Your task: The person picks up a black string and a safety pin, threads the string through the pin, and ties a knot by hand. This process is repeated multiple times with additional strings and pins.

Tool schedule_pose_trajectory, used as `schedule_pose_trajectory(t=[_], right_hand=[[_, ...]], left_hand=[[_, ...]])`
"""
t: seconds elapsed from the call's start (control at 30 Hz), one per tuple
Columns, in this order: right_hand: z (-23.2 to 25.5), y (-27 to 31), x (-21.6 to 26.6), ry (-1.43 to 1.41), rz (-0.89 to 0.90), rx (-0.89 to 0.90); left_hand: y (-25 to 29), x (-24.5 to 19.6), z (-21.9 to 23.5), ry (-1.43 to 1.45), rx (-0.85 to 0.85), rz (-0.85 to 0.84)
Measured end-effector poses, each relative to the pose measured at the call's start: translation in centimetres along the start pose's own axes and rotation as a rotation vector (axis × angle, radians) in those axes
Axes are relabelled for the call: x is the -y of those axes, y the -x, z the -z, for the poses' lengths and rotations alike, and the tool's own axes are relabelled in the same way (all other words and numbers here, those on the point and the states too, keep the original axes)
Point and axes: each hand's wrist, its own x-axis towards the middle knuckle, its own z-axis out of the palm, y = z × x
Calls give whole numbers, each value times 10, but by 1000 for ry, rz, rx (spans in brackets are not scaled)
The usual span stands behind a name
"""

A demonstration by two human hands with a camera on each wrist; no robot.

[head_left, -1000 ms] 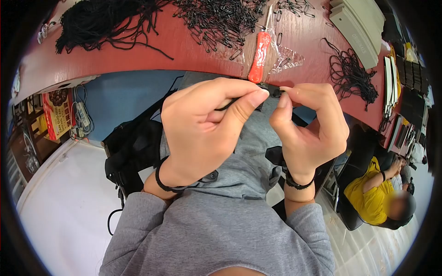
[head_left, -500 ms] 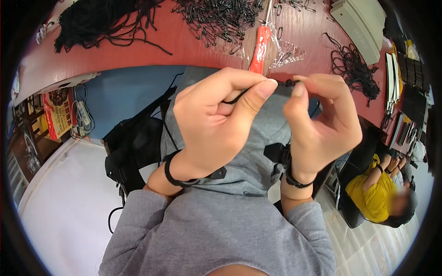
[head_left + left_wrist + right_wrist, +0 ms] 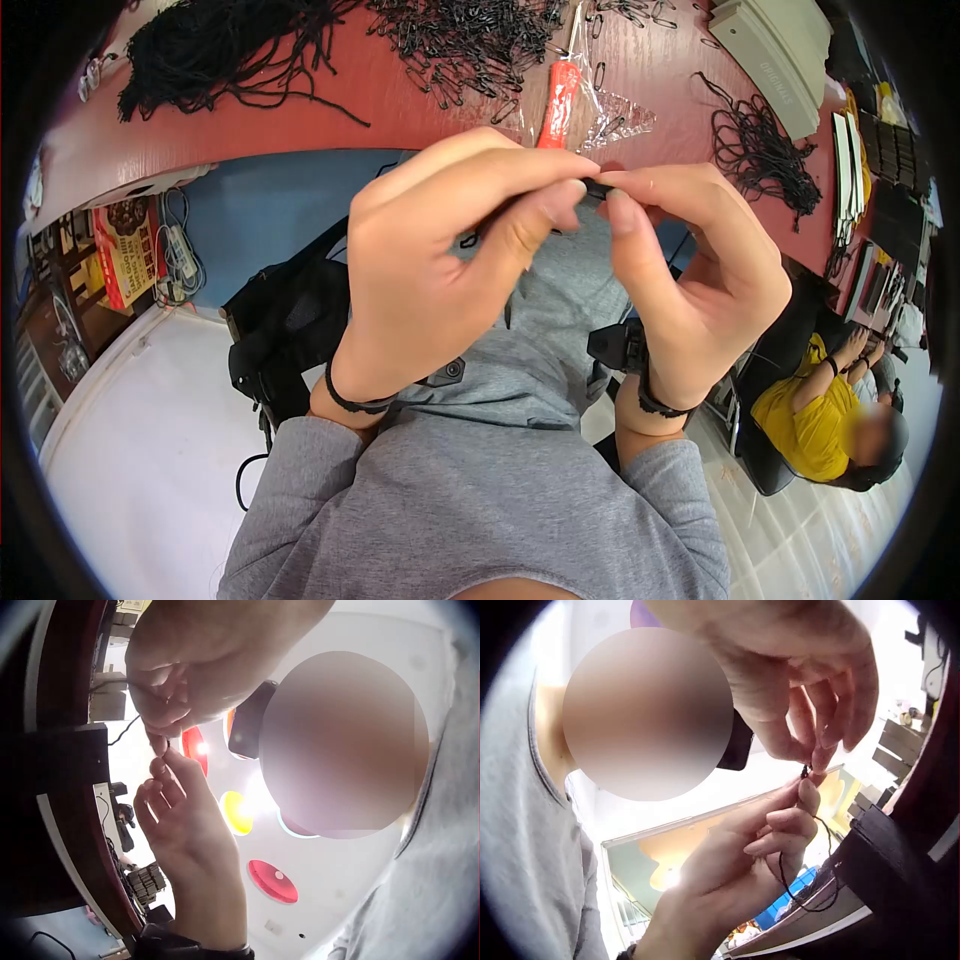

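A small dark knotted piece of black cord (image 3: 597, 188) is held between the fingertips of both hands, in front of the table's near edge. My left hand (image 3: 440, 250) pinches it from the left with thumb and forefinger. From the right, my right hand (image 3: 700, 270) pinches its other end, the fingertips nearly meeting. In the right wrist view a thin black cord (image 3: 829, 862) loops down from the left hand (image 3: 735, 862), and the dark knot (image 3: 805, 772) shows between the fingertips. The left wrist view shows the right hand (image 3: 195, 825) below the left.
On the red table (image 3: 300, 135) lie a black cord bundle (image 3: 200, 55), a pile of black safety pins (image 3: 470, 45), a red-handled tool (image 3: 560, 105) by clear plastic, and tangled black cord (image 3: 765, 150). A grey box (image 3: 770, 65) stands behind. A person in yellow (image 3: 805, 410) sits at right.
Both hands first rose slightly and shifted right; the left hand then moved back left. The fingertips are now closer together, with the dark piece mostly covered between them.
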Motion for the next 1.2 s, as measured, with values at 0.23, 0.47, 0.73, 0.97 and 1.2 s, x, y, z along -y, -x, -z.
schedule_pose_trajectory(t=[0.23, 0.47, 0.73, 0.97, 1.2], right_hand=[[2, -1, -3, -146, -166, -6], [-1, -6, -1, -40, -32, 41], [-3, -3, -7, -22, 67, -6], [-5, 6, 2, -66, -174, -5], [-17, 12, -6, -210, -166, -143]], left_hand=[[1, -2, 2, 245, -69, 134], [1, -5, 1, 208, -47, 111], [2, -2, 2, 114, -17, 98], [6, -1, 1, 11, -94, 83], [7, 0, -4, -4, -173, 33]])
